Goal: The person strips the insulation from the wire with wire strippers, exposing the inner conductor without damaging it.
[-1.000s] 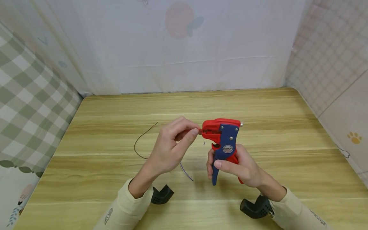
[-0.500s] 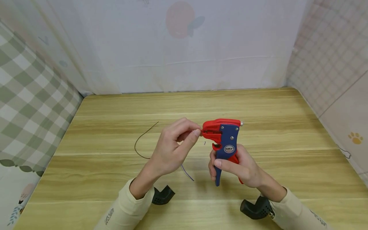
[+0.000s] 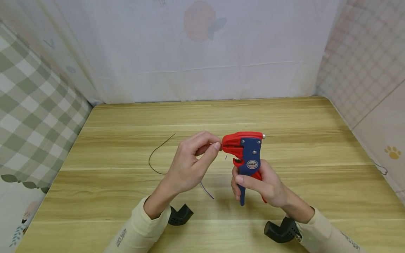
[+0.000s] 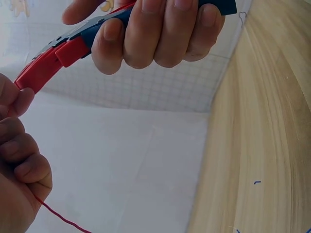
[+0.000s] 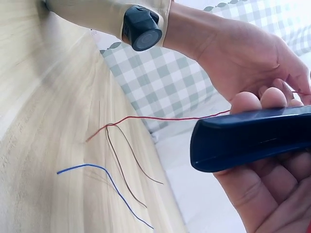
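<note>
My right hand (image 3: 269,186) grips the handles of a red and blue wire stripper (image 3: 252,151), held upright above the table with its red nose pointing left. Right at that nose, my left hand (image 3: 190,168) pinches a thin red wire (image 4: 63,219) between thumb and forefinger. The wire's tip is hidden at the stripper's mouth. Its tail runs out below the left hand and droops to the table in the right wrist view. In the left wrist view, the fingers of the right hand (image 4: 160,34) wrap around the blue handle.
A curved brown wire (image 3: 150,158) lies on the wooden table (image 3: 110,203) left of the hands. Partly behind the left hand is a blue wire (image 3: 207,191). A tiny blue scrap (image 3: 226,157) lies beyond the stripper's nose. Curtains surround the table's back and sides.
The right hand has squeezed the stripper: its blue front handle has swung toward the red one, and the slot in its nose has narrowed. The left hand has hardly moved.
</note>
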### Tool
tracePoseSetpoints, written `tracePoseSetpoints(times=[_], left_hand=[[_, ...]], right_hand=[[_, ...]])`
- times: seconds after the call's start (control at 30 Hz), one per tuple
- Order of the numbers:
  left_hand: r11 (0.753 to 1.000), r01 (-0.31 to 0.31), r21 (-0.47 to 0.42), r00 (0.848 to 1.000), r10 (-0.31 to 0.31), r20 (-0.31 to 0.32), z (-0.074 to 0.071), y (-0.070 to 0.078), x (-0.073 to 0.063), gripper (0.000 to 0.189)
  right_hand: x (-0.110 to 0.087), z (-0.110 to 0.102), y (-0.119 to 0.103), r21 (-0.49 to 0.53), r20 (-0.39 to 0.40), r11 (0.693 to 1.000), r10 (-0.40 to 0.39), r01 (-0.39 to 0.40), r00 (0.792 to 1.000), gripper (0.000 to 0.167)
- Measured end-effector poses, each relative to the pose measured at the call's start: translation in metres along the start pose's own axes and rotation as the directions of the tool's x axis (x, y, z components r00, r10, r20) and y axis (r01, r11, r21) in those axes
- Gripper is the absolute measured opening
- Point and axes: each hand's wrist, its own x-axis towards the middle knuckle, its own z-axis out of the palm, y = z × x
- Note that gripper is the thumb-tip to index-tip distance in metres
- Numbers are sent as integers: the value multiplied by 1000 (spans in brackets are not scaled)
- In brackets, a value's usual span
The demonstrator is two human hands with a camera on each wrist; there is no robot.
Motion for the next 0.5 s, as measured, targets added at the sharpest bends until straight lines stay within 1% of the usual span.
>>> tracePoseSetpoints(times=[0.07, 0.2, 0.27, 0.5], left_hand=[[1000, 15, -13, 1000, -15, -1, 1, -1, 0, 16], [998, 45, -48, 999, -46, -9, 2, -3, 0, 16], [996, 59, -69, 998, -60, -16, 3, -3, -1, 16], [983, 122, -137, 991, -129, -40, 6, -3, -2, 15]], right_hand=[[0, 0, 1, 20, 11, 1000, 5, -5, 1000, 18], [0, 1, 3, 93, 26, 995, 24, -27, 999, 12], [1, 2, 4, 124, 37, 992, 20, -24, 999, 11], [2, 6, 5, 145, 48, 989, 21, -28, 999, 17]])
